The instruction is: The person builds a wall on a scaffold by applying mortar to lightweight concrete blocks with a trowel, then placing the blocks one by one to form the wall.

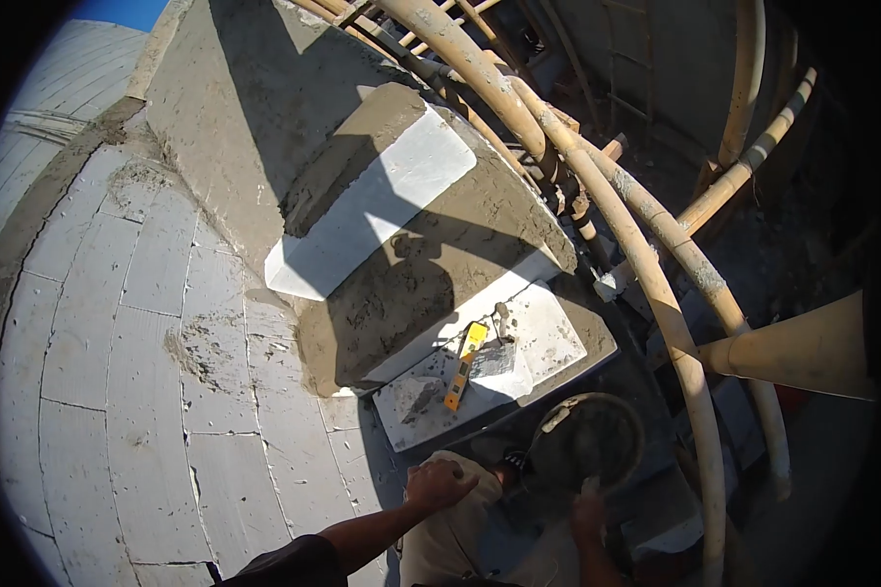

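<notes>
My left hand (440, 486) rests near my knee with its fingers curled in and nothing seen in them. Low in the view, my right hand (588, 511) is in shade, closed around the pale handle of a tool (589, 484). That tool reaches into a dark bucket (639, 440), and its working end is hard to make out. Beyond the bucket lies a white block (558, 338) with mortar crumbs on it. A smaller block piece (499, 375) sits on top, a yellow level (466, 364) leans against it, and a small hammer-like tool (503, 318) stands behind.
Mortar-covered steps (382, 303) with a white block riser (382, 210) climb ahead. Left of them curves a surface of pale blocks (147, 382). Bamboo poles (646, 254) cross on the right, beside a tan cone-shaped object (803, 347). My sandalled foot (512, 460) is beside the bucket.
</notes>
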`<state>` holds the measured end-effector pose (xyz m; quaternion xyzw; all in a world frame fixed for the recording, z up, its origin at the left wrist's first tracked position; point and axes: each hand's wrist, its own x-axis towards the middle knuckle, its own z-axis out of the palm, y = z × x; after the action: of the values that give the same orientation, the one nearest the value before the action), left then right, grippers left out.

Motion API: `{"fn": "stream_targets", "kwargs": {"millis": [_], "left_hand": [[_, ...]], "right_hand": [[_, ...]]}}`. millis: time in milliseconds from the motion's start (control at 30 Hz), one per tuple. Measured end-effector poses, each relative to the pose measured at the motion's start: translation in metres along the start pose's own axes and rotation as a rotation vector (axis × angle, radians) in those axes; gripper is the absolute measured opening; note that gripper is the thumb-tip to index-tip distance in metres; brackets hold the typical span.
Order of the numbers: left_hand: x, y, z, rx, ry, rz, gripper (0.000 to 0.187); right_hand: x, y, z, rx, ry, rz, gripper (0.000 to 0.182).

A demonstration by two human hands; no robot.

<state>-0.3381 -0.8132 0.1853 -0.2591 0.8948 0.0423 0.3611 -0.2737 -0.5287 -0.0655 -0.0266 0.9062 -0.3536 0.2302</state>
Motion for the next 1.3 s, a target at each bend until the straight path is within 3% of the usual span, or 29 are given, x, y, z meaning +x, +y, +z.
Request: {"fn": "stream_targets", "kwargs": {"millis": [67, 167, 267, 300, 400, 500, 700, 800, 833, 933, 1033, 1133, 1200, 1300], "left_hand": [[0.0, 0.001, -0.001, 0.002, -0.015, -0.001, 0.052], [-0.001, 0.0, -0.002, -0.002, -0.012, -0.014, 0.052], [-0.004, 0.002, -0.007, -0.013, -0.044, -0.032, 0.053], [-0.004, -0.001, -0.004, -0.02, -0.037, -0.025, 0.053], [0.001, -0.007, -0.001, -0.037, -0.038, -0.005, 0.054], [-0.003, -0.007, -0.005, -0.051, -0.071, -0.01, 0.055], [-0.001, -0.014, -0.001, -0.052, -0.069, -0.02, 0.053], [-0.002, -0.016, -0.002, -0.065, -0.055, 0.012, 0.058], [0.0, -0.019, 0.004, -0.051, -0.047, 0.009, 0.058], [0.001, -0.018, 0.0, -0.029, -0.077, 0.013, 0.058], [0.001, -0.021, 0.005, -0.03, -0.041, 0.031, 0.058], [0.0, -0.016, 0.002, -0.012, -0.029, -0.019, 0.051], [0.0, -0.014, 0.003, -0.008, -0.01, 0.004, 0.05], [0.001, -0.014, 0.002, -0.023, -0.034, 0.038, 0.054]], "right_hand": [[-0.003, -0.049, -0.039, 0.15, -0.074, 0.307, 0.059], [-0.007, -0.058, -0.001, 0.39, 0.261, 0.256, 0.056], [0.017, -0.089, -0.055, 1.008, -0.143, 0.809, 0.047], [0.022, -0.055, -0.027, 0.988, -0.219, 0.798, 0.035], [-0.004, 0.106, 0.107, 0.507, -0.122, 0.122, 0.026], [-0.004, 0.074, 0.004, -0.118, 0.287, -0.491, 0.017], [0.001, 0.005, -0.071, 0.008, -0.32, 0.273, 0.052], [0.003, 0.056, 0.02, -0.048, -0.006, -0.123, 0.049], [0.005, 0.098, 0.072, 0.065, -0.026, -0.096, 0.051], [0.042, 0.062, 0.062, 0.948, -0.409, 0.513, 0.048], [0.075, 0.078, 0.08, 1.393, -0.554, 0.604, 0.035], [0.065, -0.02, -0.029, 0.834, -0.38, 0.678, 0.017], [0.052, -0.021, -0.044, 0.835, -0.345, 0.478, 0.018], [0.037, 0.003, -0.022, 0.334, -0.196, 0.064, 0.028]]}}
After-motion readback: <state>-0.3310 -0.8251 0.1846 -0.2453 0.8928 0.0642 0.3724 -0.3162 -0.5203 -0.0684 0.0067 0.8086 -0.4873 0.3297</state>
